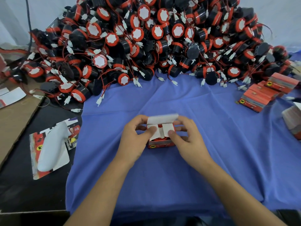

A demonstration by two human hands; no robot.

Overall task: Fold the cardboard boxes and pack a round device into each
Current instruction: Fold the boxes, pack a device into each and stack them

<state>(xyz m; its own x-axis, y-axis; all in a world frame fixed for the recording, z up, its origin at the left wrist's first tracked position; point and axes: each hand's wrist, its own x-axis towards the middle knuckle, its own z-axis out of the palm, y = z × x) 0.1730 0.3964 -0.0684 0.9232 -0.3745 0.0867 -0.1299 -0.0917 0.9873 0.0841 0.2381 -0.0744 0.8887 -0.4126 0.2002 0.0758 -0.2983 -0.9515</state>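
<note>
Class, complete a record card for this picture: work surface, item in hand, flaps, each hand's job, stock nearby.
surface: blue cloth
item: small red box, round device inside
flaps: two side flaps folded in; lid flap upright
left hand: holds box, thumb on left flap
right hand: holds box, thumb on right flap
stock: pile of devices behind; flat boxes at right

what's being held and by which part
The small red cardboard box: left hand and right hand grip its sides, thumbs pressing its white inner flaps down.
</note>
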